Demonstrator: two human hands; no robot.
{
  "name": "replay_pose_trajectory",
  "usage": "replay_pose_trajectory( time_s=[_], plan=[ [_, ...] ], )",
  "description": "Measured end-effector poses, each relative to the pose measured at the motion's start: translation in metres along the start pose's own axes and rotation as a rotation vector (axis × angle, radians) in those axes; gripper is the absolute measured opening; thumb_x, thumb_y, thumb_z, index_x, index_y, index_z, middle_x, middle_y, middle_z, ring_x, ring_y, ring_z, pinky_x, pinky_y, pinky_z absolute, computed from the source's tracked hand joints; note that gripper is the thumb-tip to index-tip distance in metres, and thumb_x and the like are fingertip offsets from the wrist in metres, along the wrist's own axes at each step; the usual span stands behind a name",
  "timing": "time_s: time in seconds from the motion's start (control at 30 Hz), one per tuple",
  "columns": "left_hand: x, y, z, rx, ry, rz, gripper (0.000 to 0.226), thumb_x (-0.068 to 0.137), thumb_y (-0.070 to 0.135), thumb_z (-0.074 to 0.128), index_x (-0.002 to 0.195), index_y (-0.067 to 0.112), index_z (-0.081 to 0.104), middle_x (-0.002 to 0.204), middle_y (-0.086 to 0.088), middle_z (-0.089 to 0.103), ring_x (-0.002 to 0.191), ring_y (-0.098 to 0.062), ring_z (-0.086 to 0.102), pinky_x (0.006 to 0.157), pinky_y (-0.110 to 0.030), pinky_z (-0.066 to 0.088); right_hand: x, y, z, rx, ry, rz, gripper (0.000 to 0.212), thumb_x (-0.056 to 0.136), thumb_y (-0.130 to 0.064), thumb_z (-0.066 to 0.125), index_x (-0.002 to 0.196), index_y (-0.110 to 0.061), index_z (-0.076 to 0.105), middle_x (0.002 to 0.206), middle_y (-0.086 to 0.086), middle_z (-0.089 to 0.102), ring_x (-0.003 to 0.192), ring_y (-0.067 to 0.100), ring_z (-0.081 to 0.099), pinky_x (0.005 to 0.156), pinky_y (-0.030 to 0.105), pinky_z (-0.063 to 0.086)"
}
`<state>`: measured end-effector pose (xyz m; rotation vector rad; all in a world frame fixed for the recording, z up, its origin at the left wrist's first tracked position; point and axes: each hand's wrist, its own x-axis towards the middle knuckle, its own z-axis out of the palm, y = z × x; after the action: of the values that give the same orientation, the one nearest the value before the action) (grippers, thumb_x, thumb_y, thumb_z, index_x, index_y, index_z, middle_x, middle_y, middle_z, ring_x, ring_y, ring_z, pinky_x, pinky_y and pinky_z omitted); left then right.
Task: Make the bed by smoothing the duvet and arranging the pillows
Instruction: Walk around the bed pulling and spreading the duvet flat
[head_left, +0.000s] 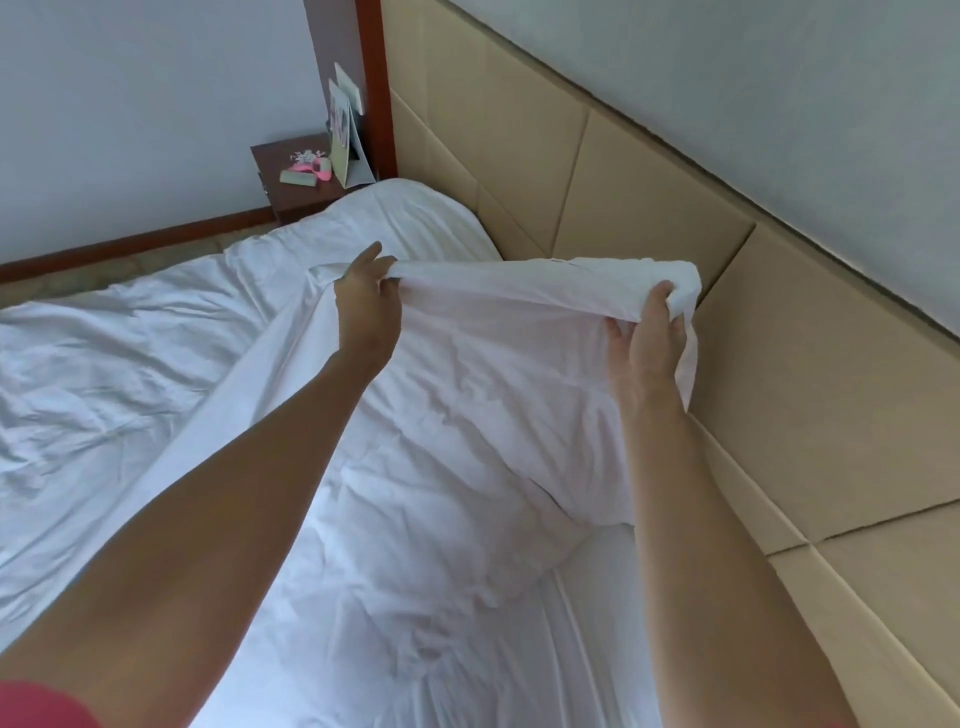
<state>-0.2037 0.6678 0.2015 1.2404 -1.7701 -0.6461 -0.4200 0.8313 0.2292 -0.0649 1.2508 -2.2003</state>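
Observation:
I hold a white pillow (467, 441) up above the bed by the open edge of its case. My left hand (366, 306) grips the case's left end and my right hand (652, 338) grips the bunched right end near the headboard. The pillow's body hangs down toward the white sheet (587, 649). A second white pillow (415, 218) lies flat at the far head of the bed. The rumpled white duvet (104, 374) covers the bed's left part.
A tan padded headboard (805, 389) runs along the right, close to my right hand. A dark wooden nightstand (296, 197) at the far corner carries a pink item, cards and small objects. A wooden skirting runs along the white wall on the left.

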Motion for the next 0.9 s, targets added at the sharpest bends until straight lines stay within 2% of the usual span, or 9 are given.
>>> replay_pose_trajectory(
  time_s=[0.07,0.2,0.33,0.4,0.5,0.57,0.73,0.83,0.9],
  plan=[
    [0.003,-0.019,0.014,0.034,-0.057,-0.016,0.03,0.095,0.0,0.053,0.122,-0.002,0.065,0.144,-0.013,0.052,0.13,-0.027,0.052,0.112,-0.032,0.039,0.02,0.013,-0.001,-0.02,0.015,0.033,0.025,0.103,-0.031,0.053,0.122,-0.017,0.059,0.119,0.004,0.069,0.107,0.017,0.069,0.091,0.034,0.058],
    [-0.014,-0.071,0.033,0.138,-0.187,-0.112,0.027,0.095,0.007,0.058,0.12,0.003,0.068,0.146,-0.011,0.05,0.128,-0.026,0.053,0.107,-0.022,0.033,0.051,0.046,-0.012,-0.1,0.04,0.151,0.04,0.102,-0.032,0.054,0.136,-0.012,0.052,0.13,0.01,0.064,0.113,0.02,0.066,0.098,0.036,0.055],
    [-0.037,-0.107,0.048,0.162,-0.221,-0.232,0.027,0.094,0.01,0.062,0.119,0.004,0.068,0.146,-0.014,0.048,0.127,-0.031,0.053,0.109,-0.034,0.036,0.07,0.076,-0.024,-0.144,0.036,0.238,0.044,0.101,-0.028,0.056,0.14,-0.009,0.049,0.133,0.013,0.062,0.115,0.022,0.064,0.097,0.038,0.056],
    [-0.041,-0.114,0.051,0.16,-0.237,-0.235,0.039,0.094,0.008,0.062,0.133,0.004,0.058,0.151,-0.019,0.04,0.132,-0.033,0.048,0.111,-0.035,0.034,0.08,0.081,-0.026,-0.175,-0.032,0.26,0.046,0.1,-0.027,0.057,0.143,-0.013,0.048,0.139,0.008,0.057,0.124,0.019,0.058,0.099,0.038,0.054],
    [-0.038,-0.118,0.05,0.166,-0.396,-0.34,0.071,0.095,0.002,0.054,0.156,0.015,0.02,0.162,-0.014,0.015,0.131,-0.031,0.046,0.112,-0.034,0.034,0.088,0.082,-0.029,-0.209,-0.109,0.276,0.048,0.099,-0.022,0.057,0.145,-0.017,0.046,0.145,-0.001,0.048,0.131,0.01,0.048,0.101,0.034,0.052],
    [-0.041,-0.119,0.049,0.25,-0.52,-0.348,0.07,0.096,0.004,0.053,0.156,0.015,0.019,0.16,-0.012,0.023,0.138,-0.031,0.04,0.116,-0.038,0.03,0.082,0.086,-0.034,-0.227,-0.102,0.318,0.043,0.101,-0.015,0.053,0.144,-0.014,0.047,0.141,-0.001,0.048,0.127,0.01,0.048,0.103,0.035,0.051],
    [-0.094,-0.132,0.027,0.367,-0.772,-0.419,0.033,0.093,0.014,0.058,0.126,0.017,0.061,0.132,-0.014,0.06,0.12,-0.028,0.058,0.104,-0.032,0.042,0.041,0.119,-0.054,-0.433,-0.105,0.508,0.032,0.102,-0.014,0.053,0.133,-0.007,0.055,0.129,0.006,0.055,0.119,0.023,0.057,0.092,0.037,0.056],
    [-0.143,-0.144,-0.003,0.409,-0.873,-0.53,0.017,0.094,0.017,0.055,0.099,0.028,0.067,0.117,-0.005,0.067,0.113,-0.021,0.062,0.099,-0.03,0.046,0.005,0.137,-0.064,-0.639,-0.169,0.619,0.015,0.1,-0.01,0.055,0.112,-0.004,0.062,0.109,0.011,0.064,0.095,0.022,0.066,0.08,0.034,0.058],
    [-0.174,-0.148,-0.025,0.399,-0.909,-0.645,0.018,0.094,0.016,0.053,0.09,0.027,0.068,0.106,-0.004,0.068,0.098,-0.02,0.068,0.084,-0.026,0.052,-0.018,0.15,-0.074,-0.788,-0.245,0.651,0.012,0.099,-0.007,0.053,0.104,-0.005,0.063,0.09,0.009,0.066,0.075,0.019,0.065,0.07,0.029,0.054]
  ],
)
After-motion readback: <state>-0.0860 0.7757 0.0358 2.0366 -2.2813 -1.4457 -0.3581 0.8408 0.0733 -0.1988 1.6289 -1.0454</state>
